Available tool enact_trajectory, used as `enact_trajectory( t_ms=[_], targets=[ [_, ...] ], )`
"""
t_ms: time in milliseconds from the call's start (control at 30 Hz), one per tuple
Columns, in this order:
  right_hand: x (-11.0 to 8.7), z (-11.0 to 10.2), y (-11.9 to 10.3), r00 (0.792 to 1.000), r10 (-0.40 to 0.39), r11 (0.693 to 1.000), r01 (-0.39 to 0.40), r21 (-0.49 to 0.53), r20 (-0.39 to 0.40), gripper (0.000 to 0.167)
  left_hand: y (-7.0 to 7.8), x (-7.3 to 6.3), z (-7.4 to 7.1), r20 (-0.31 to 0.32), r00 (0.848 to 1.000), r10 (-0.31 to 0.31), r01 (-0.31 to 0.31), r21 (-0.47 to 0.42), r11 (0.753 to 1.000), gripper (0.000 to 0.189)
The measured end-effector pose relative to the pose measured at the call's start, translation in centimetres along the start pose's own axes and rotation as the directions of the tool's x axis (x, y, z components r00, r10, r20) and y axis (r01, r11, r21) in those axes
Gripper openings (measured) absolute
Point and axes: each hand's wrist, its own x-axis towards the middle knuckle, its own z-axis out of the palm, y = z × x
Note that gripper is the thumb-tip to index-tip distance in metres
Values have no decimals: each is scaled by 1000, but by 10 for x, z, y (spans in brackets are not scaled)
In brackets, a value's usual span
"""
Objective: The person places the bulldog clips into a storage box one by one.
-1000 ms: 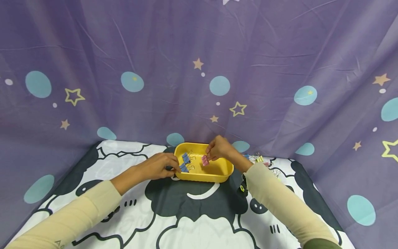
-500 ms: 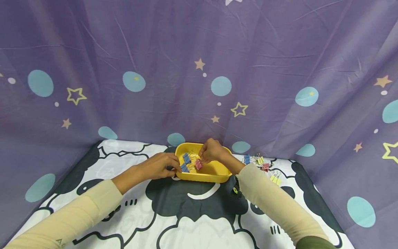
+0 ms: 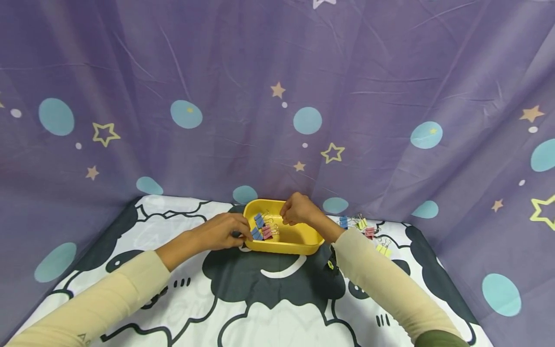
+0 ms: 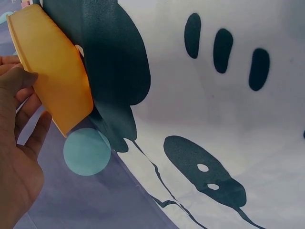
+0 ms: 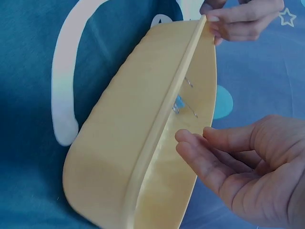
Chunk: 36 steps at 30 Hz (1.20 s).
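Observation:
A yellow plastic tray [image 3: 282,247] stands at the back of the sheep-print cloth. My left hand [image 3: 223,231] grips its left end, thumb on the outer wall [image 4: 59,76] and fingers over the rim. Inside, at that same end, lie two blue binder clips [image 3: 258,220] and a pink binder clip [image 3: 267,232] beside them. Over the tray's middle hovers my right hand [image 3: 300,210], near the back wall. The right wrist view shows its thumb and fingers [image 5: 200,167] relaxed with nothing between them; from there the pink clip is hidden behind the near wall.
Right of the tray, partly behind the right forearm, several loose binder clips lie on the cloth [image 3: 277,318]: a blue one [image 3: 344,222], a red-pink one [image 3: 370,233] and yellow ones [image 3: 383,249]. A purple curtain [image 3: 243,144] hangs close behind the tray.
My right hand has carried the pink binder clip leftward inside the tray and let go of it beside the blue clips. My left hand has stayed on the tray.

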Motion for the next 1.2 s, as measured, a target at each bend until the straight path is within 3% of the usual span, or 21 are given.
enact_trajectory(
  t_ms=[333,733,1200],
  targets=[
    [-8,-19,19,999,33,996,-30,80,-36,21,0,-2,-1,7,1000,-12,12,-10,1000,23],
    [-21,-46,44,998,66,976,-60,208,-24,26,-1,-2,2,5,1000,-12,12,-14,1000,23],
    [-39,-74,64,997,59,982,-49,183,-53,27,0,-1,0,15,1000,-21,21,-15,1000,24]
  ],
)
